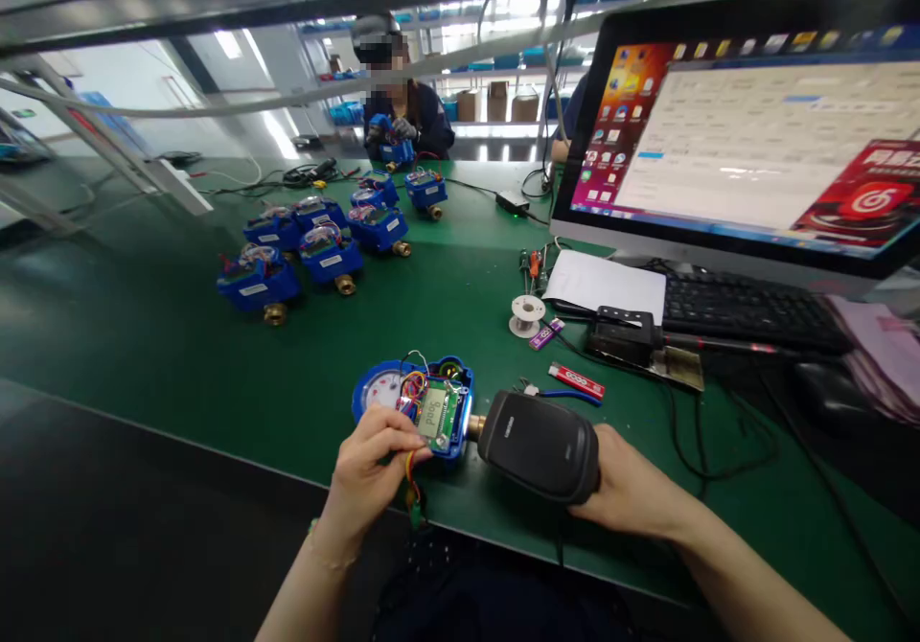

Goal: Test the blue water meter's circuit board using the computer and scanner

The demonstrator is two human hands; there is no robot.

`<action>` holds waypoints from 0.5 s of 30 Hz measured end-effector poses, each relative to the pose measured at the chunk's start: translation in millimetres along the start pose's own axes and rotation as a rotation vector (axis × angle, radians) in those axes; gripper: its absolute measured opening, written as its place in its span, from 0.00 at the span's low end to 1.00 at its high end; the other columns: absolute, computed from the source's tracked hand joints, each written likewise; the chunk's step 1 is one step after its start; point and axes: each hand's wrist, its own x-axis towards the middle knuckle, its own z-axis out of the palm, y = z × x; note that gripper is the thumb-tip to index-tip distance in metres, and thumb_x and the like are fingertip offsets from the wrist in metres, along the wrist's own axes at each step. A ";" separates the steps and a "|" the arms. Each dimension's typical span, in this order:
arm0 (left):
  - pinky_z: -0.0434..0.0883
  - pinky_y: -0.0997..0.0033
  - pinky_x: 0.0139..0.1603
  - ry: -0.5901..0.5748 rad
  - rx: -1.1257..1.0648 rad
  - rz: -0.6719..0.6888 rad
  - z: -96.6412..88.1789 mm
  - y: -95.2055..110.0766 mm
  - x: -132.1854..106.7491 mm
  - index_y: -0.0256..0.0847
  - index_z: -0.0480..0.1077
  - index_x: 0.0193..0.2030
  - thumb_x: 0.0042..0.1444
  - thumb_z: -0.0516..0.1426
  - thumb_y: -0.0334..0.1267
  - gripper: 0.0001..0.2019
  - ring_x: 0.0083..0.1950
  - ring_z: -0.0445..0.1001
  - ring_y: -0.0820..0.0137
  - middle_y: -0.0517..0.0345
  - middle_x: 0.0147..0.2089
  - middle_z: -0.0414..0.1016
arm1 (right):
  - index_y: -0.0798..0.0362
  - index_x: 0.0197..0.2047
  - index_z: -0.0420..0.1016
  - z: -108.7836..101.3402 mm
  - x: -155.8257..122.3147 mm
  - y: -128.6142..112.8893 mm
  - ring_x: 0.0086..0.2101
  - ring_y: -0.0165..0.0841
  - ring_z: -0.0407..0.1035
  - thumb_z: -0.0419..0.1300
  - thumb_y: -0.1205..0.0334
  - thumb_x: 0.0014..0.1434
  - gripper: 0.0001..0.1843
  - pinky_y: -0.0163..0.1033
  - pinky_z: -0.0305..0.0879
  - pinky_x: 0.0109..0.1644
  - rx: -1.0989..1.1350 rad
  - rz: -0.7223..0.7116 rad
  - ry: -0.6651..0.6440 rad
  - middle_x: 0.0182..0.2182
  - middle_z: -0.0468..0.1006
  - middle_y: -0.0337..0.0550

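A blue water meter [417, 402] lies open on the green bench, its circuit board, small display and coloured wires showing. My left hand [370, 470] pinches the wires at the meter's near edge, fingers closed. My right hand [625, 489] wraps round a black handheld device [539, 443], whose nose points at the meter's brass fitting from the right.
Several more blue meters [323, 240] stand further back on the left. A solder spool [527, 314], a red tool [576, 380], a black holder [624, 333], paper, keyboard [740, 309] and monitor [754, 134] fill the right. A co-worker [406, 110] handles a meter at the far end.
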 end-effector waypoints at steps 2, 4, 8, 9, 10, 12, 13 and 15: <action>0.66 0.77 0.35 -0.007 0.010 -0.002 -0.3 0.1 0.3 0.36 0.67 0.33 0.46 0.60 0.20 0.10 0.36 0.65 0.78 0.58 0.33 0.64 | 0.61 0.29 0.64 0.3 -0.4 1.2 0.26 0.21 0.51 0.53 0.64 0.45 0.08 0.26 0.52 0.30 -0.018 -0.019 0.004 0.25 0.64 0.40; 0.66 0.76 0.35 -0.010 0.008 0.005 -0.4 -0.1 0.5 0.36 0.67 0.34 0.46 0.60 0.20 0.10 0.36 0.66 0.77 0.58 0.34 0.65 | 0.61 0.29 0.64 -0.6 -2.2 -0.2 0.26 0.21 0.52 0.53 0.63 0.47 0.09 0.26 0.54 0.31 -0.013 -0.033 -0.013 0.26 0.65 0.40; 0.66 0.75 0.34 -0.013 0.004 0.020 -1.3 -0.5 -0.3 0.36 0.67 0.34 0.46 0.59 0.20 0.10 0.36 0.66 0.76 0.57 0.33 0.65 | 0.59 0.32 0.65 -8.0 -10.3 -4.4 0.26 0.22 0.55 0.51 0.62 0.48 0.10 0.28 0.54 0.31 -0.016 0.086 -0.010 0.26 0.67 0.40; 0.66 0.75 0.34 -0.017 0.010 0.020 -1.5 -0.5 -0.7 0.36 0.67 0.34 0.46 0.59 0.20 0.10 0.36 0.66 0.76 0.57 0.33 0.64 | 0.59 0.34 0.66 -9.8 -12.8 -2.3 0.27 0.23 0.58 0.51 0.62 0.48 0.11 0.28 0.54 0.31 -0.045 0.178 0.012 0.28 0.68 0.40; 0.66 0.75 0.33 -0.018 0.015 0.021 -1.5 -0.4 -1.1 0.36 0.67 0.34 0.46 0.59 0.20 0.10 0.36 0.66 0.76 0.57 0.33 0.64 | 0.58 0.38 0.66 -11.0 -15.1 2.4 0.29 0.25 0.61 0.50 0.61 0.48 0.14 0.30 0.56 0.33 -0.084 0.279 0.049 0.30 0.69 0.41; 0.66 0.76 0.33 -0.023 0.024 0.028 -1.4 0.0 -1.2 0.36 0.67 0.34 0.47 0.59 0.20 0.10 0.36 0.65 0.76 0.57 0.33 0.64 | 0.57 0.48 0.64 -9.9 -19.5 19.2 0.37 0.32 0.66 0.49 0.60 0.49 0.22 0.35 0.60 0.41 -0.177 0.448 0.150 0.38 0.70 0.45; 0.66 0.76 0.33 -0.025 0.028 0.031 -1.3 0.1 -0.9 0.36 0.67 0.34 0.47 0.58 0.20 0.10 0.36 0.65 0.76 0.56 0.33 0.64 | 0.58 0.53 0.61 -7.5 -21.5 30.3 0.41 0.35 0.66 0.49 0.59 0.50 0.26 0.38 0.61 0.45 -0.217 0.493 0.208 0.43 0.69 0.48; 0.66 0.76 0.33 -0.031 0.044 0.040 -1.3 -0.1 0.7 0.36 0.66 0.34 0.48 0.58 0.20 0.09 0.36 0.65 0.76 0.56 0.33 0.63 | 0.61 0.58 0.55 -0.2 -25.7 52.5 0.47 0.39 0.64 0.49 0.58 0.51 0.32 0.43 0.59 0.52 -0.273 0.545 0.300 0.49 0.65 0.52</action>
